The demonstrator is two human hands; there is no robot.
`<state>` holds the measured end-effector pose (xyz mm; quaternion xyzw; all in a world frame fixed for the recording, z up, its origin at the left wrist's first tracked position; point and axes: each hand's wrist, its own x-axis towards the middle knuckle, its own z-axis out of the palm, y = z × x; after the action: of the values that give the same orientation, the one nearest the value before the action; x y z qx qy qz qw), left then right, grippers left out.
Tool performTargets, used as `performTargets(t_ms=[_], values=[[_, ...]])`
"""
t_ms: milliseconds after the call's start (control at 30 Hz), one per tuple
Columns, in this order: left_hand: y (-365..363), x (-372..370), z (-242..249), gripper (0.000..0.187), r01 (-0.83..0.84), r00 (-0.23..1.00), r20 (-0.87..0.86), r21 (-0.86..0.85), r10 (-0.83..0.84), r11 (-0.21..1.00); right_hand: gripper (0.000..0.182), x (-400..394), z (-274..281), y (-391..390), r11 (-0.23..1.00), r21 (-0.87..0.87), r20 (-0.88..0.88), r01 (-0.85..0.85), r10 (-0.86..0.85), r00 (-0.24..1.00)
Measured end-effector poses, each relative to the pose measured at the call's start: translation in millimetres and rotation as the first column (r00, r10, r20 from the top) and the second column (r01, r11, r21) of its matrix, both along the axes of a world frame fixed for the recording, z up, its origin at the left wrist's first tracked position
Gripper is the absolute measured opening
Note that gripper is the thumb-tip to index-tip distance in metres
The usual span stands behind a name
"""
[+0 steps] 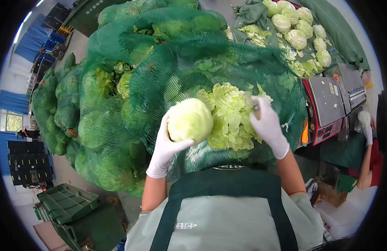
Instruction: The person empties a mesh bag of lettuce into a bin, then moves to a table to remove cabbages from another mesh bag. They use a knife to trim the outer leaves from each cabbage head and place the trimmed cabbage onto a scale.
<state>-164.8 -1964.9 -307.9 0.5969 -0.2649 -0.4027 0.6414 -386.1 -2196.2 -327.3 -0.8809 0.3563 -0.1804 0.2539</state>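
Note:
My left hand (163,144), in a white glove, is wrapped round a pale, trimmed cabbage (190,120) from its left and lower side. My right hand (268,125), gloved as well, is at the right edge of a heap of loose cabbage leaves (231,115). Its fingers are curled and slightly blurred. A small dark piece shows at them, too little to name. Under the leaves and the cabbage spreads green mesh netting (172,79) over a pile of full sacks.
Full mesh sacks (105,138) fill the left. Trimmed cabbages (296,38) lie at the back right. A red scale (327,104) stands at the right, with a co-worker's gloved hand (366,125) beyond. A green bin (95,219) is at the lower left.

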Motion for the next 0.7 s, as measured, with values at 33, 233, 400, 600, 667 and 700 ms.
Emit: performTargets(t_ms=[33, 233, 400, 600, 667, 700], values=[[1.9, -1.7, -4.0, 0.117, -0.011, 0.944, 0.33, 0.095, -0.021, 0.995, 0.032, 0.5, 5.3, 13.0, 0.99, 0.133, 0.002, -0.046, 0.046, 0.999], [-26.7, -28.5, -52.4, 0.116, -0.063, 0.495, 0.813, 0.384, -0.305, 0.921, 0.017, 1.3, -17.5, 57.7, 0.932, 0.31, -0.069, -0.19, 0.222, 0.973], [-29.3, -37.4, -54.0, 0.116, -0.094, 0.432, 0.847, 0.383, -0.309, 0.919, 0.017, -0.7, -29.2, 67.1, 0.916, 0.343, -0.16, -0.21, 0.277, 0.948], [-29.7, -44.0, -65.3, 0.115, -0.005, 0.504, 0.832, 0.272, -0.233, 0.962, 0.019, 12.9, -59.7, 69.7, 0.937, 0.319, -0.297, -0.144, 0.243, 0.924], [-30.6, -56.9, -64.5, 0.114, 0.0, 0.46, 0.855, 0.27, -0.239, 0.963, 0.02, 21.5, -83.5, 59.8, 0.938, 0.324, -0.303, -0.123, 0.226, 0.926], [-27.5, -66.9, -65.2, 0.113, -0.026, 0.441, 0.86, 0.297, -0.255, 0.955, 0.021, 27.5, -108.7, 51.8, 0.935, 0.335, -0.3, -0.117, 0.223, 0.928]])
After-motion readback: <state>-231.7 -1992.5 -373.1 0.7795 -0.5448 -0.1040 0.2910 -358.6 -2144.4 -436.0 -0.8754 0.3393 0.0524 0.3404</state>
